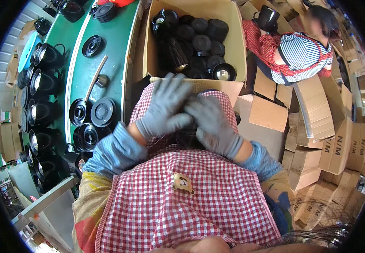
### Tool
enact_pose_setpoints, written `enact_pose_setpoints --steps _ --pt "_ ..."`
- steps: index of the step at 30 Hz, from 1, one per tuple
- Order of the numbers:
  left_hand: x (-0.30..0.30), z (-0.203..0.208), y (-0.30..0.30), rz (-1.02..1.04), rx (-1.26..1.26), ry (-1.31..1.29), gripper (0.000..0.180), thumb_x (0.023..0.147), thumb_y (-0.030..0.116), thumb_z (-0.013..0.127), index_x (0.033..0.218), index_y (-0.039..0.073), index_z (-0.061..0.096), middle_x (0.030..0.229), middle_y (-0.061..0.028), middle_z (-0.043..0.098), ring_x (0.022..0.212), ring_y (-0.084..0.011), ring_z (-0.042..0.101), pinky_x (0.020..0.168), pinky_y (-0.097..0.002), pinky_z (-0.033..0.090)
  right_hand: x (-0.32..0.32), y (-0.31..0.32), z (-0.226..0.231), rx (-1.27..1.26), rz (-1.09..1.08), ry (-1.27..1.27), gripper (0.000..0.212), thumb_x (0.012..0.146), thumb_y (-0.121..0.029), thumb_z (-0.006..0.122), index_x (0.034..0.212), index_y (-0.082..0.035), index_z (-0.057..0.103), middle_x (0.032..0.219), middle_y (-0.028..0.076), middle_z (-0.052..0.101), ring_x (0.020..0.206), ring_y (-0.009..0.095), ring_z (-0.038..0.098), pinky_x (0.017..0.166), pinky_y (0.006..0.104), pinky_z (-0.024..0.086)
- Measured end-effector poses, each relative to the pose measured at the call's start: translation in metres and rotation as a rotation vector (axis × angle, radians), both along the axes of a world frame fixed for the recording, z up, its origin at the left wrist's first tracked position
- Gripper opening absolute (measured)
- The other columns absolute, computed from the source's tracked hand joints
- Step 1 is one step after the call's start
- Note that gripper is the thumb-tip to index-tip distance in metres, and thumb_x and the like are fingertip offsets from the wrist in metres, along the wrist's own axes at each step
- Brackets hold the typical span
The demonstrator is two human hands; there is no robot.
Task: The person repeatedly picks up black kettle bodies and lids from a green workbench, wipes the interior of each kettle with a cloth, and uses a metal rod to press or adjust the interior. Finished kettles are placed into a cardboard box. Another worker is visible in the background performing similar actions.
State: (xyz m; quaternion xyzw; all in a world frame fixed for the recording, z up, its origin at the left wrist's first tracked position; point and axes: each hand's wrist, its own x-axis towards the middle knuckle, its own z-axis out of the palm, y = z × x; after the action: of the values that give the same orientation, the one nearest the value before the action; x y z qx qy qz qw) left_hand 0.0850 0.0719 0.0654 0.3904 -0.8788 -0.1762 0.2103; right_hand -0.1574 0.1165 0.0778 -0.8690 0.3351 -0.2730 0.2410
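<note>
Both grey knit-gloved hands, left hand (165, 110) and right hand (213, 122), are curling loosely over a round black part (189, 137), fingers overlapping.

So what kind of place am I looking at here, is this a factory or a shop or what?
Most likely a factory assembly or packing line. A green conveyor belt carries black kettle bodies and round lids, an open cardboard box is full of black parts, and flat cartons are stacked around.

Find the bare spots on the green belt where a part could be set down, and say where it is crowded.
Free: the green belt between the lone black lid and the carton. Crowded: the kettle row along its left edge, and the lids near the left hand.
</note>
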Motion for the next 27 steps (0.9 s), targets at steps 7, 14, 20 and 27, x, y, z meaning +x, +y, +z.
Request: enact_pose_setpoints --steps 7,14,20,27 --pt "-0.013 -0.009 -0.029 0.008 0.551 0.23 0.042 0.1 0.033 0.059 0.123 -0.001 0.064 0.109 -0.0248 0.069 0.103 -0.0384 0.068 0.089 -0.0438 0.054 -0.009 -0.032 0.012 -0.114 0.042 0.23 0.101 0.089 -0.081 0.039 0.156 -0.006 0.037 0.159 0.022 0.037 0.149 0.039 0.03 0.123 0.058 0.01" --pt "-0.042 0.015 -0.077 -0.204 0.538 0.052 0.034 0.096 0.031 0.066 0.122 0.011 0.068 0.108 -0.0121 0.073 0.099 -0.0297 0.07 0.088 -0.0426 0.053 0.002 -0.056 0.035 -0.184 0.409 0.243 0.092 0.085 -0.069 0.062 0.154 -0.012 0.043 0.159 0.017 0.04 0.15 0.039 0.031 0.123 0.0594 0.015" --pt "-0.067 -0.02 -0.084 -0.152 0.719 0.14 0.038 0.098 0.041 0.061 0.107 0.005 0.071 0.099 -0.0184 0.072 0.091 -0.0384 0.07 0.08 -0.0509 0.054 0.043 -0.048 0.011 -0.003 0.539 0.109 0.076 0.083 -0.061 0.066 0.147 -0.021 0.054 0.161 0.012 0.037 0.155 0.03 0.019 0.124 0.0577 0.01" --pt "-0.064 -0.02 -0.072 -0.283 0.481 0.407 0.031 0.094 0.037 0.065 0.106 0.009 0.07 0.093 -0.0185 0.07 0.091 -0.0341 0.07 0.08 -0.0454 0.055 0.024 -0.064 -0.004 -0.373 0.493 0.044 0.06 0.088 -0.047 0.066 0.141 -0.022 0.058 0.154 0.011 0.045 0.15 0.03 0.03 0.121 0.0605 0.02"
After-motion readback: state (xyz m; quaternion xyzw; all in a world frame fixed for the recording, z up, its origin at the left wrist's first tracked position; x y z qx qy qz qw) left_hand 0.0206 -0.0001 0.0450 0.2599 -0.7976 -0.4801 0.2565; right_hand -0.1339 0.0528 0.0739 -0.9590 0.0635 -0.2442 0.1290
